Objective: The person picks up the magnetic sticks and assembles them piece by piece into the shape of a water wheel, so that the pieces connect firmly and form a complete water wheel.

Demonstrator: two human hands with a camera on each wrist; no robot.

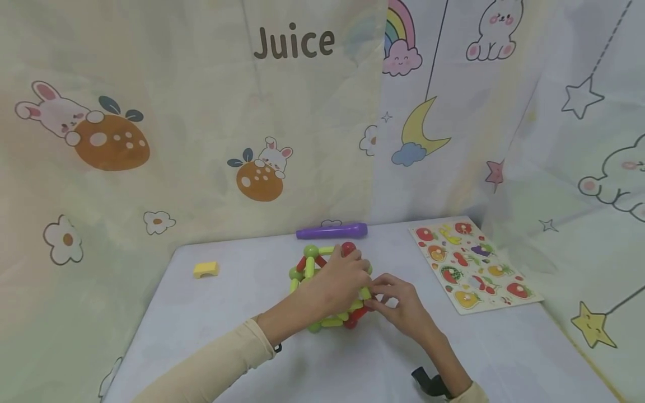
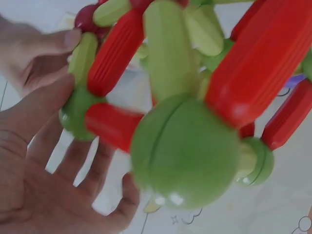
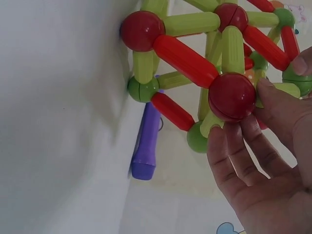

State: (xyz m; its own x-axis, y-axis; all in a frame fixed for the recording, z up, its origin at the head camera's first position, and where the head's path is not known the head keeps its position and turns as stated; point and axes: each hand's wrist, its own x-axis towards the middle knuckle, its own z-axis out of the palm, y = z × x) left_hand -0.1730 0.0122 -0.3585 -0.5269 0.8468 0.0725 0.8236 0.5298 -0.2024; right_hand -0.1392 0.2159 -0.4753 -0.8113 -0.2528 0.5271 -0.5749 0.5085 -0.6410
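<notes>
On the table stands a framework of lime and red rods joined by green and red balls (image 1: pixel 311 251). My left hand (image 1: pixel 339 282) reaches over its top and hides much of it. In the left wrist view my left thumb lies on a green ball (image 2: pixel 78 114), with the index finger behind and the other fingers spread below. At the framework's right side, my right hand (image 1: pixel 403 307) pinches a red ball (image 3: pixel 232 97) where a lime rod (image 3: pixel 285 89) meets it, thumb above and fingertips beneath. That rod joins the green ball (image 3: pixel 298 80) beside my left hand.
Behind the framework lies a purple microphone-shaped object (image 1: pixel 332 230). A yellow block with an arched notch (image 1: pixel 205 270) sits at the left. A fruit picture board (image 1: pixel 471 266) lies at the right. Printed cloth (image 1: pixel 201 140) hangs behind the table.
</notes>
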